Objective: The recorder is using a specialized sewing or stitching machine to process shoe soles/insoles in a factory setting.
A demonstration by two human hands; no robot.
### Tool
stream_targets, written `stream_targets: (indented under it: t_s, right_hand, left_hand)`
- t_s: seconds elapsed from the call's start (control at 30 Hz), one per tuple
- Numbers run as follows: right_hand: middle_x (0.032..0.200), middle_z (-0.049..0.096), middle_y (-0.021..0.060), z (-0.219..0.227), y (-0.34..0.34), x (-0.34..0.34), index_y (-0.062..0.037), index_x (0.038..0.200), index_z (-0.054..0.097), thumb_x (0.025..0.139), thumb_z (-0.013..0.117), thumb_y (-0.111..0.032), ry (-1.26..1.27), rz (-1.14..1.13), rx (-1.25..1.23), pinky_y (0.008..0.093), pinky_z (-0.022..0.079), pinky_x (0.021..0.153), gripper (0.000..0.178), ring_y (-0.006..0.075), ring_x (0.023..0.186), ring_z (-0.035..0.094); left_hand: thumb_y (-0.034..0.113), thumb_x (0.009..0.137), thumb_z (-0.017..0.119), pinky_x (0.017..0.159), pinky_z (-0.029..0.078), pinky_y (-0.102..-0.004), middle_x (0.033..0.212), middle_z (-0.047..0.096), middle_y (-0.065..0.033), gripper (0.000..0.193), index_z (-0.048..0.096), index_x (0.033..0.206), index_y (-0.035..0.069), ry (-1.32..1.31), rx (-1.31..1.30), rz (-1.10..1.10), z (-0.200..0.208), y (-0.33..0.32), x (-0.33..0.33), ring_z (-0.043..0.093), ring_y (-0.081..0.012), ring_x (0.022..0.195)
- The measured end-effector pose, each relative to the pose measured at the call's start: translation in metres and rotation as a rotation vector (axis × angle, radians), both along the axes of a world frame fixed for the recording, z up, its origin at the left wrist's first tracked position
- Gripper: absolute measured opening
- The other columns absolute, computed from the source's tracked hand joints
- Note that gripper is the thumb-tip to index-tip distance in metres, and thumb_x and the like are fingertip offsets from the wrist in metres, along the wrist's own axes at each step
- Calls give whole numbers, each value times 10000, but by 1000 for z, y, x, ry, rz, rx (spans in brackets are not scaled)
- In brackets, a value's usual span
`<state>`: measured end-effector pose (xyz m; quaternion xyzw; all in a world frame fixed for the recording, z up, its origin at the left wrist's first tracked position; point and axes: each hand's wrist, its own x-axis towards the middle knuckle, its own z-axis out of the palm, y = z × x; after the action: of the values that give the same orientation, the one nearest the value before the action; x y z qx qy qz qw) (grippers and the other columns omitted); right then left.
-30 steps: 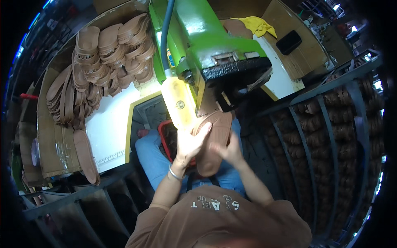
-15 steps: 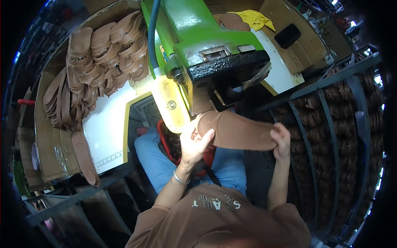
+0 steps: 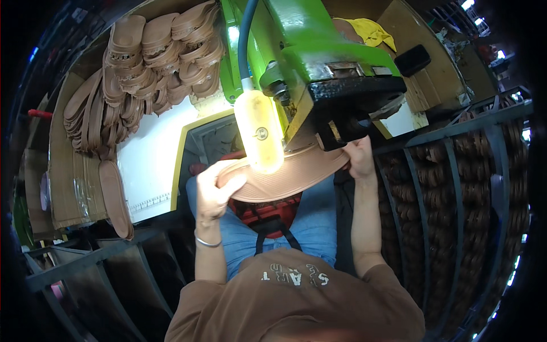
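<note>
A long brown shoe sole [image 3: 296, 179] with fine ridges on its face is stretched between my two hands, its far edge up against the underside of the green machine's black head [image 3: 353, 105]. My left hand [image 3: 214, 189] grips the left end, thumb on top. At the other end, my right hand [image 3: 359, 159] pinches the sole close beside the machine head; some of its fingers are hidden. A lit yellow lamp [image 3: 261, 128] hangs in front and covers part of the sole's far edge.
Stacked brown sandals and soles [image 3: 137, 68] fill a cardboard box at the left. One loose sole [image 3: 115, 199] lies at the white table's left edge. A red bin [image 3: 268, 214] sits between my knees. At the right stands a metal rack [image 3: 450, 171] packed with brown pieces.
Both hands have moved left with the sole, which is now bowed, its far edge against the machine head. My right hand has risen closer to the machine. The view has shifted slightly.
</note>
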<state>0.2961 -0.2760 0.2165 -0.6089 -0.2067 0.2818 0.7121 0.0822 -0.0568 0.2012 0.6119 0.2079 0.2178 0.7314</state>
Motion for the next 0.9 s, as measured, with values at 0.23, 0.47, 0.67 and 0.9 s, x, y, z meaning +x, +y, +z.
stream_targets:
  t_s: [0.23,0.47,0.67,0.9]
  right_hand:
    - [1127,536,98,-2,33,-50,21,1214,417,816,609,-37,42,146,118,280,440,878,447,146,1015,550]
    - [1045,575,117,-3,64,-54,17,1220,360,705,724,52,7,120,155,278,502,797,632,168,898,608]
    - [872,625,89,8,34,-47,6,1100,446,704,746,2,-259,46,-47,236,488,671,497,114,753,599]
    - [905,621,105,22,-99,52,-12,1116,476,888,591,-130,-360,-981,165,210,467,597,281,98,722,587]
  left_hand:
    - [1,735,660,728,454,-234,851,632,-71,197,602,917,-46,58,-86,90,-24,29,-65,579,-106,776]
    - [-30,732,717,675,532,-239,794,657,-70,134,612,813,-19,302,-199,-146,-54,-40,-90,621,-100,709]
    - [49,771,717,670,502,-214,836,661,-17,217,650,966,-22,562,224,-252,-53,-82,-62,605,-79,718]
    - [281,698,763,1013,318,-445,1236,500,-227,714,453,1269,-16,922,1415,788,-46,112,-192,447,-382,1161]
